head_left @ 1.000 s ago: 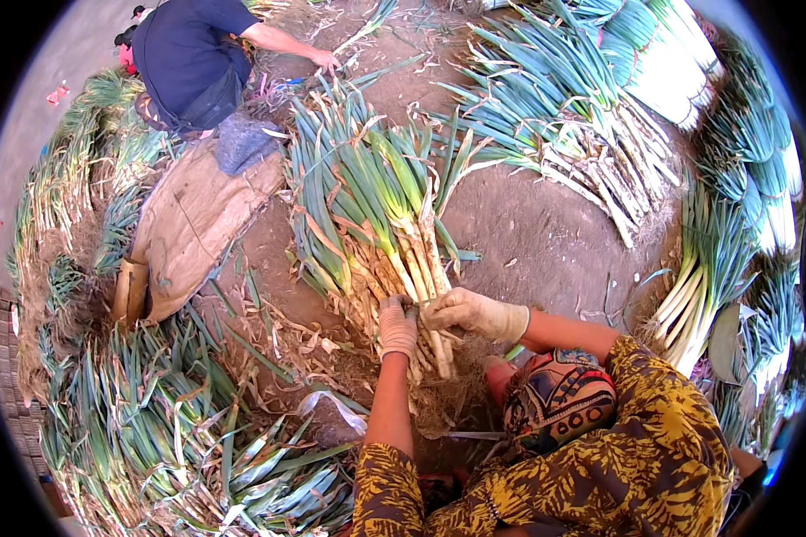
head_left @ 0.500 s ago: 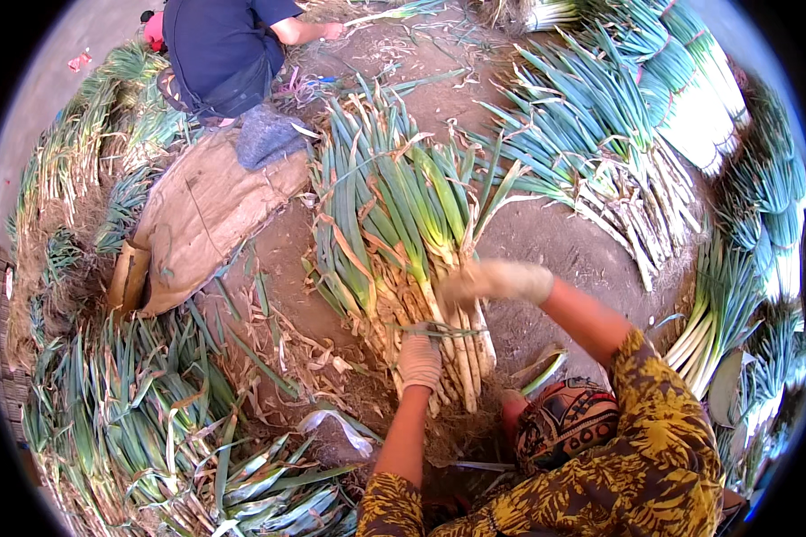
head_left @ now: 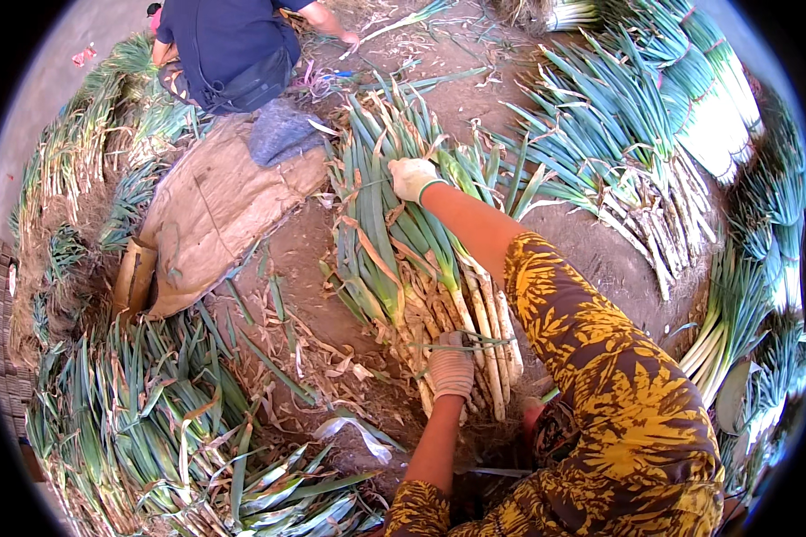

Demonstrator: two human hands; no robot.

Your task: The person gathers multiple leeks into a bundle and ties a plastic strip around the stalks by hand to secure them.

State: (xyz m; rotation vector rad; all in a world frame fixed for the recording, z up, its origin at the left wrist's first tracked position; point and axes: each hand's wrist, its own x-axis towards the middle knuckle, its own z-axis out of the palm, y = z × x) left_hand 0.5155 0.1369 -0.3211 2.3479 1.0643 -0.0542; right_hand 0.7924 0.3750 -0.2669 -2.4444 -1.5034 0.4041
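Head view centres on a large bundle of leeks point(head_left: 425, 251) lying on the bare earth floor point(head_left: 591, 259), its green leaves pointing away from the person and its pale stalks toward them. The left hand point(head_left: 451, 369), in a pale glove, presses onto the stalks at the bundle's near end, where a thin green strip point(head_left: 485, 343) crosses them; its fingertips are hidden, so I cannot tell whether that grip is clamped. The right hand point(head_left: 413, 180), also gloved, touches the leaves near the bundle's far end with bent fingers; whether this grip is closed on any leaf I cannot tell either. The right arm, in a yellow-and-brown patterned sleeve point(head_left: 591, 331), reaches over the bundle's right side.

Left of the bundle lies a tan sheet point(head_left: 210, 215) with a blue-grey cloth point(head_left: 282, 134) on its far end. A leafy heap point(head_left: 134, 421) spreads to the bundle's near left. Right of the bundle lies a loose leek pile point(head_left: 613, 152); beyond its far left, a co-worker point(head_left: 228, 54) in dark blue bends low.
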